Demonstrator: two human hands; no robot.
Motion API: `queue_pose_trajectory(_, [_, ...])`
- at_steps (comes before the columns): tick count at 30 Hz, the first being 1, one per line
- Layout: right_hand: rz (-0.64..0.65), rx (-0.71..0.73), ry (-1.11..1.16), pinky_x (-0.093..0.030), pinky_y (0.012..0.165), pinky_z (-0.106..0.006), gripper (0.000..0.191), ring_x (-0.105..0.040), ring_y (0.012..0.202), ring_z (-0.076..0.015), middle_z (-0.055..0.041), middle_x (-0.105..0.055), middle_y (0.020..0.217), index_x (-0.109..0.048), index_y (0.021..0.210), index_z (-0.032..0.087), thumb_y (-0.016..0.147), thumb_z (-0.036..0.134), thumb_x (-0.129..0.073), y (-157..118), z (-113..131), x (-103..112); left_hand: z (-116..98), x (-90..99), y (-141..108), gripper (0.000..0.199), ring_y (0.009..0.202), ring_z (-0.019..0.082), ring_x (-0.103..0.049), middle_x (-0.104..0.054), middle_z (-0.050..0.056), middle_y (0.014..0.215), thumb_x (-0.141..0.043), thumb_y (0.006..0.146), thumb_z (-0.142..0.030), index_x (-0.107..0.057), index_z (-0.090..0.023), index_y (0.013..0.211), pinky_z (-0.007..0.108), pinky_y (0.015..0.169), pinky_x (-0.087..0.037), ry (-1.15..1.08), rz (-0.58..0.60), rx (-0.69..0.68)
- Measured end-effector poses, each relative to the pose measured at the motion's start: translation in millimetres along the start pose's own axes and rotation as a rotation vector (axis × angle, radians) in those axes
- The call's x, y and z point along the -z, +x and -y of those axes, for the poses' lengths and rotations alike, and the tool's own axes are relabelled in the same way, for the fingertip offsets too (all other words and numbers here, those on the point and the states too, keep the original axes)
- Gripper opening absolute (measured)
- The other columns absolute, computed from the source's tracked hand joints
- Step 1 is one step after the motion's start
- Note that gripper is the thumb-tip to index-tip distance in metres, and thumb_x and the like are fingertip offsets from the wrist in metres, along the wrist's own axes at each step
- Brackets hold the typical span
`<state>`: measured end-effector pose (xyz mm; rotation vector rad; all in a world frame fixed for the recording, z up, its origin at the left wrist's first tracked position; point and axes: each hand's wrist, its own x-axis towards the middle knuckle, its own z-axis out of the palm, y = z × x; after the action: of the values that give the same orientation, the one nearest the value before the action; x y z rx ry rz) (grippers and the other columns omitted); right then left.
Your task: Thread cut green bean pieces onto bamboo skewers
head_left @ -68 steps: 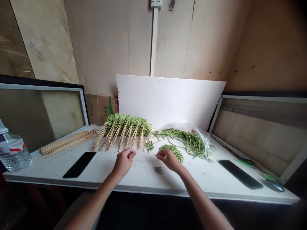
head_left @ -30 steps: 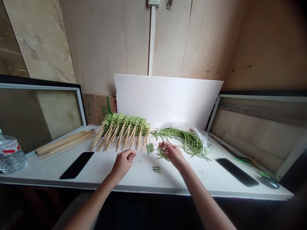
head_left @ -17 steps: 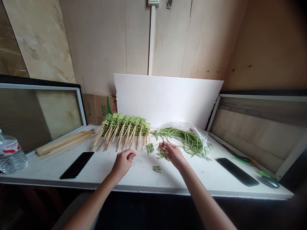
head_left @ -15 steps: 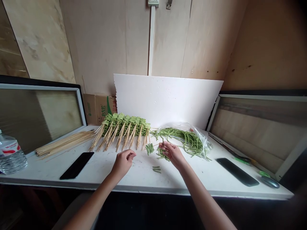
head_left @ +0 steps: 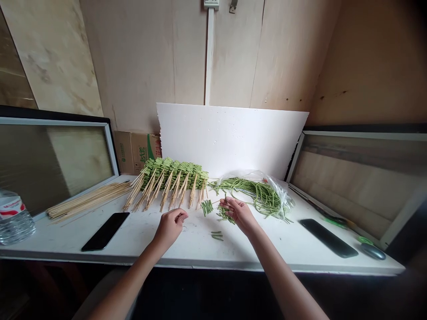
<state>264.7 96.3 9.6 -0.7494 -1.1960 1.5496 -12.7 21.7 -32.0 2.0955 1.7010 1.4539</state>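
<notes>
My right hand (head_left: 238,212) pinches a bamboo skewer, with a row of short green bean pieces (head_left: 207,207) threaded on its left end. Under and beside those fingers lies a small pile of cut bean pieces (head_left: 224,216), partly hidden by the hand. My left hand (head_left: 171,226) is curled closed to the left, apart from the skewer; whether anything is between its fingers is hidden. A few loose cut pieces (head_left: 216,236) lie on the white table between the hands. Behind my left hand, finished bean skewers (head_left: 175,173) are stacked with their sticks pointing toward me.
Bare bamboo skewers (head_left: 86,200) lie at left, near a black phone (head_left: 105,231) and a water bottle (head_left: 16,218). Long green beans (head_left: 263,192) spill from a clear plastic bag (head_left: 285,200). On the right are a dark phone-like slab (head_left: 328,238) and a computer mouse (head_left: 372,251). A white foam board (head_left: 233,138) stands behind.
The view has shifted very slightly. Both hands keep nearly the same pose, and the right one still holds the skewer with the bean pieces.
</notes>
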Motion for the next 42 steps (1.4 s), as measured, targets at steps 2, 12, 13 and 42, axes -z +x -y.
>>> queue_pose_trajectory(2, [-0.009,0.015,-0.026,-0.054,0.067,-0.024,0.031,-0.072,0.101,-0.0227,-0.0108,-0.079,0.103,-0.078,0.089,0.02,0.078,0.049,-0.082,0.3,-0.2,0.3,1.6,0.0,0.1,0.02,0.063,0.015,-0.059,-0.069,0.001,0.07,-0.055,0.092,-0.021,-0.07,-0.019,0.079,0.025,0.062,-0.043,0.01,-0.001,-0.016])
queue_pose_trajectory(12, [-0.018,0.132,-0.175,-0.055,0.069,-0.027,0.035,-0.074,0.096,-0.0245,-0.0106,-0.08,0.096,-0.078,0.087,0.018,0.079,0.053,-0.079,3.9,-4.0,7.4,0.9,2.6,0.2,0.021,0.064,0.016,-0.06,-0.07,0.001,0.07,-0.054,0.092,-0.018,-0.069,-0.02,0.078,0.025,0.063,-0.043,0.07,-0.025,-0.086])
queue_pose_trajectory(13, [-0.018,0.146,-0.189,-0.055,0.069,-0.028,0.036,-0.074,0.096,-0.025,-0.011,-0.08,0.096,-0.078,0.087,0.018,0.078,0.053,-0.079,3.9,-4.0,7.9,0.3,2.9,0.2,0.021,0.064,0.016,-0.06,-0.07,0.001,0.071,-0.054,0.092,-0.018,-0.069,-0.02,0.078,0.025,0.063,-0.043,0.074,-0.026,-0.091])
queue_pose_trajectory(42, [-0.043,0.239,-0.188,-0.063,0.076,-0.038,0.041,-0.076,0.097,-0.0295,-0.0137,-0.081,0.096,-0.076,0.091,0.018,0.079,0.058,-0.078,-5.0,-11.8,-14.5,0.5,1.1,-1.4,0.022,0.058,0.014,-0.055,-0.064,0.0,0.062,-0.054,0.09,-0.019,-0.069,-0.019,0.074,0.024,0.06,-0.04,0.043,-0.038,-0.036])
